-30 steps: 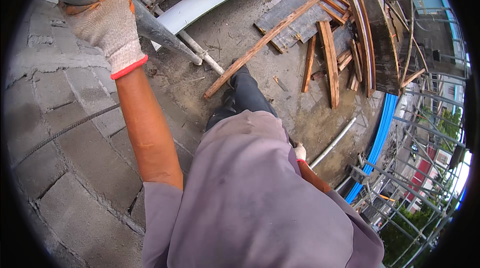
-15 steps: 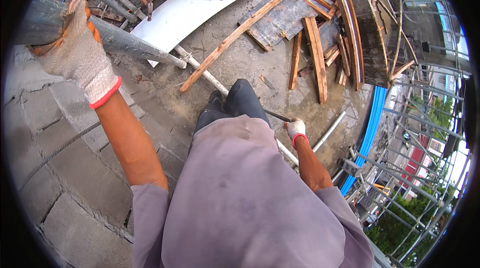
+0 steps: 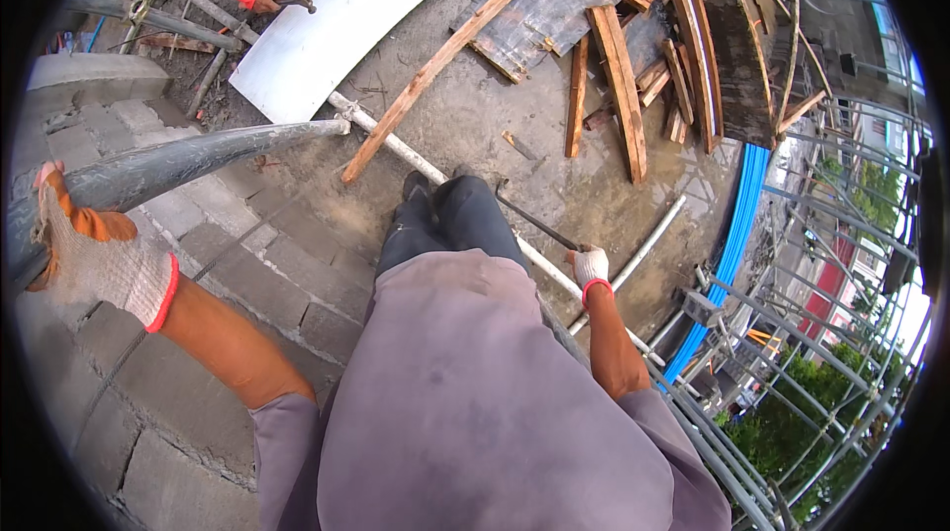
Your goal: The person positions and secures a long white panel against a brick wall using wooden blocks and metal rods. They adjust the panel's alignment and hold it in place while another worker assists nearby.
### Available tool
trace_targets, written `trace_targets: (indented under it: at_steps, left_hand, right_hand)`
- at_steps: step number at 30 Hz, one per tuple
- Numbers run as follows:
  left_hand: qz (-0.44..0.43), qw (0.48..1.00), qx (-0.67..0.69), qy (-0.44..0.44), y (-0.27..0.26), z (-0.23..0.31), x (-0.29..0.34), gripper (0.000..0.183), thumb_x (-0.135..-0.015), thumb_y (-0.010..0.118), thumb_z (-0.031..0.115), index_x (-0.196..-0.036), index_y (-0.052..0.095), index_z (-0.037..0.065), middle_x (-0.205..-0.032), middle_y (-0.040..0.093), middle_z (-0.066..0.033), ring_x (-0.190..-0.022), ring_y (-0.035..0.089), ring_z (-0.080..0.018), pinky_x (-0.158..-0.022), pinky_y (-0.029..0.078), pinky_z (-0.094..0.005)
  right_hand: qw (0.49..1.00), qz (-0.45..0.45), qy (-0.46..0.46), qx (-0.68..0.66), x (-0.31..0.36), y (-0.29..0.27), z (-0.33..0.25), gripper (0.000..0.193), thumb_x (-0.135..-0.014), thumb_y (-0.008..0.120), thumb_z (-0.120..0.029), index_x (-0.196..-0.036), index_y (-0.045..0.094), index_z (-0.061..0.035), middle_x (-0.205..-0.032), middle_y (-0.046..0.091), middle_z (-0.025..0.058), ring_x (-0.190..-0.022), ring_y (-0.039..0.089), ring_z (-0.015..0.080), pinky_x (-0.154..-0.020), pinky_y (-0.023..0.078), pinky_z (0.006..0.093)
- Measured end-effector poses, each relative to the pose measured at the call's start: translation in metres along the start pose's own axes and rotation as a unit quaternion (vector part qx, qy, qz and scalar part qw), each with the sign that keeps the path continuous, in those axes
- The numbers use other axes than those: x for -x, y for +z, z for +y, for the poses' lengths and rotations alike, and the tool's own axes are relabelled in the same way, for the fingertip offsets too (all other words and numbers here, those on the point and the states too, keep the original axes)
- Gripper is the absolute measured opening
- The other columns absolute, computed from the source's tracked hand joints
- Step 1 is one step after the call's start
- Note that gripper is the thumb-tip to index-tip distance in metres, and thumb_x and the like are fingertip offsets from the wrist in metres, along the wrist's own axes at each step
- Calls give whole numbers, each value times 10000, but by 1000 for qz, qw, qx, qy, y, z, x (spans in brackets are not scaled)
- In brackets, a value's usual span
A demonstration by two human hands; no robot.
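Left hand (image 3: 94,259): gloved, clenched round grey pipe (image 3: 188,163) above block wall (image 3: 148,402), apparently for support. Right hand (image 3: 591,266): gloved, gripping thin dark rod (image 3: 534,219), angled down beside leg. Planks (image 3: 614,86) heaped beyond.

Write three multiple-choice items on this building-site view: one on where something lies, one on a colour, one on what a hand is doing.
1. Where does the white sheet lie?
A. on the ground ahead, by a crouching person
B. leaning on the block wall
C. on the wood pile

2. What colour are the glove cuffs?
A. blue
B. red
C. green

3. What is the left hand doing?
A. hanging free
B. resting flat on blocks
C. gripping a grey pipe

Answers: 1 A, the sheet lies flat on the ground beside the person in red sleeves. 2 B, a red band edges both gloves. 3 C, the gloved fingers wrap the pipe, while the right hand holds a thin dark tool.
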State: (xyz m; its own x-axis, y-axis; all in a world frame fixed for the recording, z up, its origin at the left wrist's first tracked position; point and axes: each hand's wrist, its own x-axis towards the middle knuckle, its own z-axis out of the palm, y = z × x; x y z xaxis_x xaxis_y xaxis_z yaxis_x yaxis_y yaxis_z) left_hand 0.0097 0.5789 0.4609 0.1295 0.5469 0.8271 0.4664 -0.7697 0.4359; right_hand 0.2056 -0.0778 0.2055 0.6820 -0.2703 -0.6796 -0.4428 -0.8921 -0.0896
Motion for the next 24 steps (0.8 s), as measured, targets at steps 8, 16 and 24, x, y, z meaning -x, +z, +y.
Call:
trace_targets:
  at_steps: [8,16,24]
  left_hand:
    - [-138,853,-428,265,-31,-43,-21,343,-715,762,2,-1031,630,-3,-990,679,-153,-895,661,-221,-883,529,-343]
    - [-35,997,44,-51,4,-12,8,214,-883,569,38,-1068,658,-21,-1060,683,-108,-961,659,-231,-919,497,-300]
    - [64,974,210,-54,13,24,12,159,-780,740,-27,-906,666,-87,-915,679,-146,-814,658,-185,-819,549,-305]
  right_hand:
    - [944,-31,-227,239,-20,-32,-86,333,-666,650,-237,-926,694,-33,-758,671,206,-736,671,357,-698,522,413]
    - [932,-16,-274,238,37,-65,-145,316,-704,642,-214,-977,673,-59,-805,659,218,-762,664,349,-704,508,410]
    - [911,-38,-310,268,30,-40,-212,369,-726,648,-208,-1074,672,-90,-885,691,175,-860,671,349,-769,528,420]
